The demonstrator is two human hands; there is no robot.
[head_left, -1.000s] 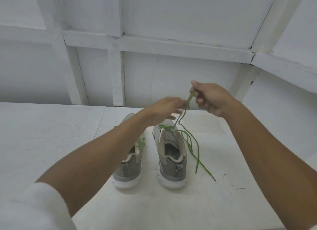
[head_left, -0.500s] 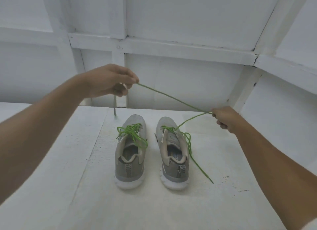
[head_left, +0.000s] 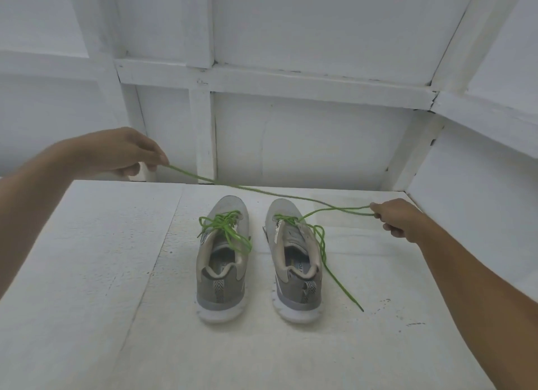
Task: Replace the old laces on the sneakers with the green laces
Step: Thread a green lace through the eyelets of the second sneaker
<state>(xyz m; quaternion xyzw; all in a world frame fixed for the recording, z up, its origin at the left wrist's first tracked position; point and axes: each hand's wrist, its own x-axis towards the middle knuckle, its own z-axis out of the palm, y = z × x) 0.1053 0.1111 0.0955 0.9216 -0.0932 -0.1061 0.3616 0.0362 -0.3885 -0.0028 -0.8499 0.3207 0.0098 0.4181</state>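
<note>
- Left hand (head_left: pixel 125 152) pinches the green lace (head_left: pixel 262 190), raised over the table's far edge.
- Right hand (head_left: pixel 398 218) grips the same lace, just right of the right sneaker (head_left: pixel 297 261).
- Lace threaded through that sneaker's front eyelets, loose tail on the table.
- Left sneaker (head_left: pixel 222 261): green-laced, just beside it.
- White table (head_left: pixel 87 273), white panelled wall (head_left: pixel 305 142).

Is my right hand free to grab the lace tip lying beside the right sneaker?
Probably not yet: the right hand holds the green lace, though nothing covers the lace tip.
</note>
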